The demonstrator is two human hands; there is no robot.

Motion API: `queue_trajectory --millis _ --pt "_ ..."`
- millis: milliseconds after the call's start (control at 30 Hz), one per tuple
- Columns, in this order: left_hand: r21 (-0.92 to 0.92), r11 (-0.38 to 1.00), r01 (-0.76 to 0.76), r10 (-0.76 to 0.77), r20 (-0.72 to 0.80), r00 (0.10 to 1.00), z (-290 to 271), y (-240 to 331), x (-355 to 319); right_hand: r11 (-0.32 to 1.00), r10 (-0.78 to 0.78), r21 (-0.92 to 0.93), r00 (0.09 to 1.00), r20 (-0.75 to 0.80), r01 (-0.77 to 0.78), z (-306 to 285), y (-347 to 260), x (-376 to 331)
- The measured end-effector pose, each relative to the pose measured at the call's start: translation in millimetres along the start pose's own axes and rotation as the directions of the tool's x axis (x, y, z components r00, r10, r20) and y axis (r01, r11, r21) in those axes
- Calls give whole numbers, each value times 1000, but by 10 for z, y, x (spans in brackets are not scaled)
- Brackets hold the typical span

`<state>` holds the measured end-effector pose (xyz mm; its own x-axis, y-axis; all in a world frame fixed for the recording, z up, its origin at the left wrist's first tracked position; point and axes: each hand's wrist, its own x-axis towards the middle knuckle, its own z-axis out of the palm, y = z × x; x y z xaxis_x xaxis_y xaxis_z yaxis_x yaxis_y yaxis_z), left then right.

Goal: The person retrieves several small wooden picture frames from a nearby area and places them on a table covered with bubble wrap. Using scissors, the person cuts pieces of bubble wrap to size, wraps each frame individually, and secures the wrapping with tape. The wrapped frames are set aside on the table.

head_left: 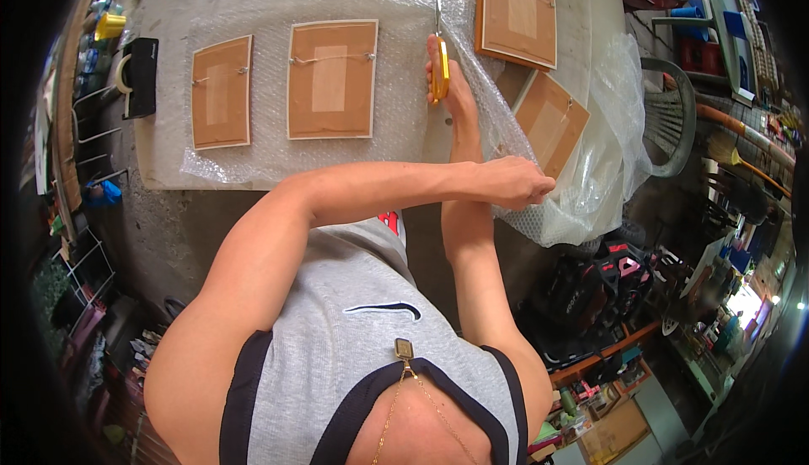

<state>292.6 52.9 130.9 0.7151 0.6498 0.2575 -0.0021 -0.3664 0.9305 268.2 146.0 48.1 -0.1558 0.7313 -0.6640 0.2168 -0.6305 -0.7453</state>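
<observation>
The right hand (445, 77) is closed around the yellow handles of a pair of scissors (439, 48), out over the middle of the bench (168, 10). The scissors lie with their long axis running straight away from the person, blades pointing toward the bench's far edge, partway along a cut in the sheet of bubble wrap (396, 136). The left hand (516, 182) crosses over the right forearm and clenches a bunched fold of the wrap just past the bench's near edge, toward its right end.

The wrap covers most of the bench top and spills off the right end in a loose heap. To the left of the scissors two picture frames (332, 79) lie face down on the wrap, side by side, their long sides running toward the far edge, with open wrap between the nearer one and the blades. To the right, another frame (516, 13) sits near the far edge just beside the cut line, and a fourth (552, 121) lies tilted under the wrap near the right end. A tape dispenser (137, 77) stands at the left edge, well apart from both hands.
</observation>
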Motion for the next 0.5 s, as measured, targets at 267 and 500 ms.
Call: queue_trajectory --millis 267,500 --pt "-74 995 -60 58 -26 998 -52 74 5 1000 10 25 1000 1 -10 -50 -166 16" --pt "-185 979 -85 83 -20 996 -111 96 -60 999 14 43 1000 -12 -13 -28 -245 139"
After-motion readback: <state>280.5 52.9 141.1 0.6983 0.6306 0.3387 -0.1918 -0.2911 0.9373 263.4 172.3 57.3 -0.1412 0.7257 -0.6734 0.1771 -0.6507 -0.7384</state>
